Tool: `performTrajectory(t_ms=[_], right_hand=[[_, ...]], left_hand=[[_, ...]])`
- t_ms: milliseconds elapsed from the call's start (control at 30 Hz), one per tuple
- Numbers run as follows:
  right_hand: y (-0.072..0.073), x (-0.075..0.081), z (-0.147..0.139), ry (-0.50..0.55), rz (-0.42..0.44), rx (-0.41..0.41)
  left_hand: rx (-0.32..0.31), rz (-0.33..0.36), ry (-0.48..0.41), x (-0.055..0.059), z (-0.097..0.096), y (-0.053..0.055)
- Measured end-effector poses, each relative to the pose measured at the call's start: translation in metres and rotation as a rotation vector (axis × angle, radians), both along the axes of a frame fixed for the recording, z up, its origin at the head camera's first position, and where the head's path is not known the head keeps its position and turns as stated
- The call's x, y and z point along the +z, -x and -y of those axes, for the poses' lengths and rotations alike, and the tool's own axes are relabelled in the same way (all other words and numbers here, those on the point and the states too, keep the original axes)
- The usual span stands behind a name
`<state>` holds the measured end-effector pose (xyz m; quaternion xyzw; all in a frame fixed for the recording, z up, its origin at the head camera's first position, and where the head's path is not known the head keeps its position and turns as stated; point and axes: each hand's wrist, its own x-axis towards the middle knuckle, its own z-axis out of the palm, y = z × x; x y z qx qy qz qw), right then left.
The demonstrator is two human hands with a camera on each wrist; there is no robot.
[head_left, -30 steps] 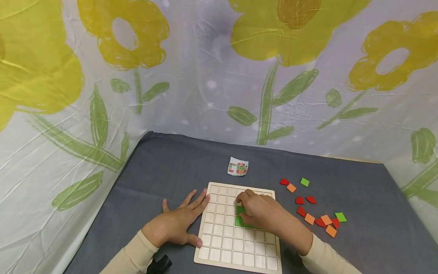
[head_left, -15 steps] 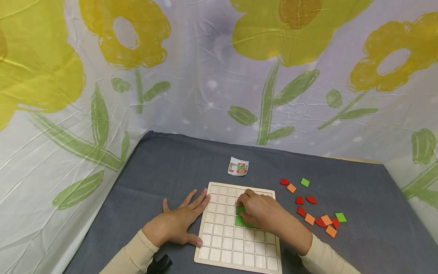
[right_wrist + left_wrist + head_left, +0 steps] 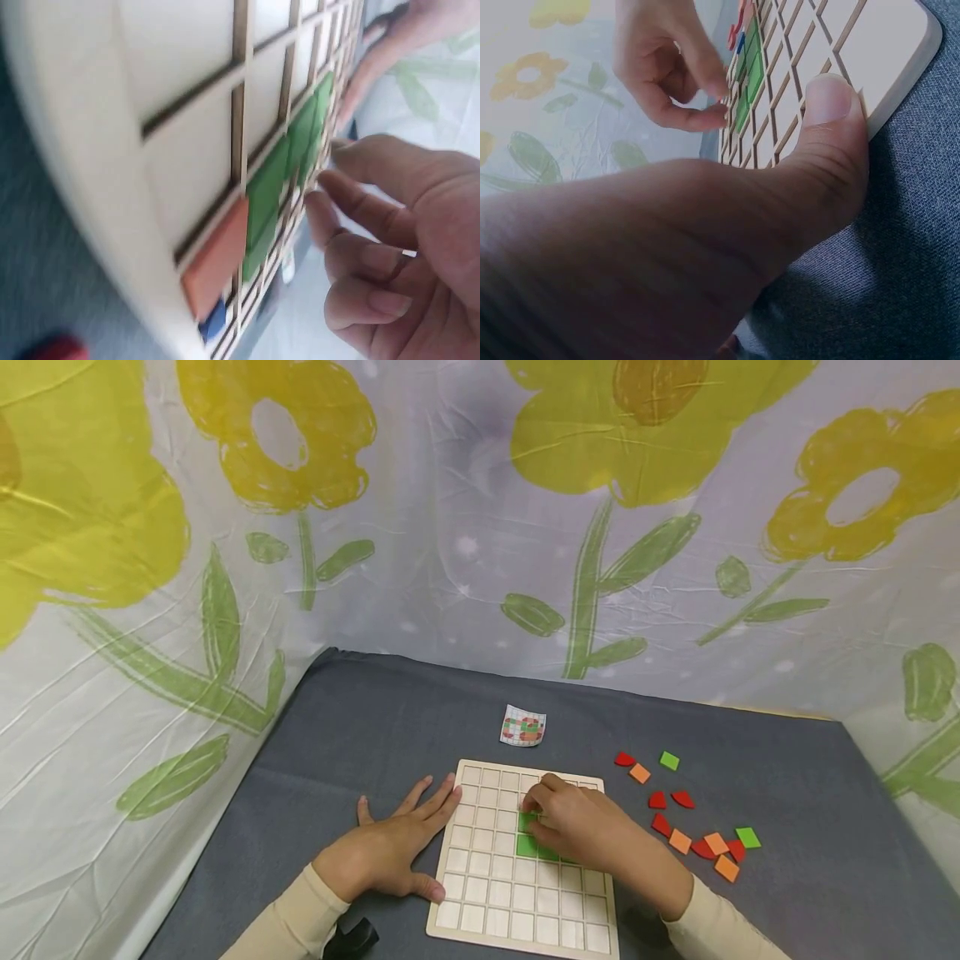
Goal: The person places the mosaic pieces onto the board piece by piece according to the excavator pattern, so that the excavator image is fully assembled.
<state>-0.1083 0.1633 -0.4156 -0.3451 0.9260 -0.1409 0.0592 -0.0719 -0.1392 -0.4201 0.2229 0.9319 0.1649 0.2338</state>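
A pale wooden grid board (image 3: 501, 893) lies on the dark cloth. My left hand (image 3: 393, 852) spreads its fingers flat, fingertips and thumb touching the board's left edge. Over the upper middle squares, my right hand (image 3: 581, 822) bends its fingers, thumb and index tips close together at the grid. Whether a piece is between them is hidden. Beneath that hand, several green square tiles (image 3: 527, 845) sit in the grid. In the right wrist view, an orange tile (image 3: 217, 259) and a small blue piece (image 3: 214, 321) also lie in the board near its edge.
Loose pieces lie right of the board: red curved pieces (image 3: 657, 799), orange squares (image 3: 680, 841) and green squares (image 3: 670, 761). A small printed pattern card (image 3: 522, 727) lies behind the board. A black object (image 3: 352, 937) is near the left sleeve. A flowered curtain hangs behind.
The right hand stays at nearly the same squares, its fingers and wrist shifting only slightly. My left hand and the loose pieces keep their places.
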Motion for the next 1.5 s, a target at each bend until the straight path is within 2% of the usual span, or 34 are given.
performTrajectory(t_ms=[167, 267, 433, 533, 633, 867, 1233, 1500], right_hand=[[0.006, 0.008, -0.032, 0.04, 0.0, -0.096], [0.013, 0.01, -0.061, 0.017, -0.024, -0.173], [0.02, 0.011, -0.108, -0.041, 0.011, -0.276], [0.02, 0.01, -0.128, -0.052, 0.024, -0.312], [0.019, 0.009, -0.141, -0.054, 0.007, -0.312], [0.017, 0.006, -0.153, -0.054, 0.01, -0.289], [0.015, 0.0, -0.156, -0.061, 0.018, -0.263], [0.018, -0.002, -0.153, -0.097, 0.087, -0.289]], left_hand=[[0.0, 0.01, -0.002, -0.001, -0.001, 0.0], [0.001, 0.019, -0.009, -0.001, 0.0, 0.0], [0.005, 0.027, -0.023, 0.0, 0.001, 0.0], [0.006, 0.025, -0.031, 0.0, 0.001, 0.001], [0.006, 0.019, -0.033, 0.0, 0.001, 0.0], [0.002, 0.013, -0.032, 0.0, 0.001, 0.0], [0.005, 0.017, -0.022, 0.0, 0.0, 0.0], [-0.002, 0.013, -0.029, -0.001, 0.001, 0.0]])
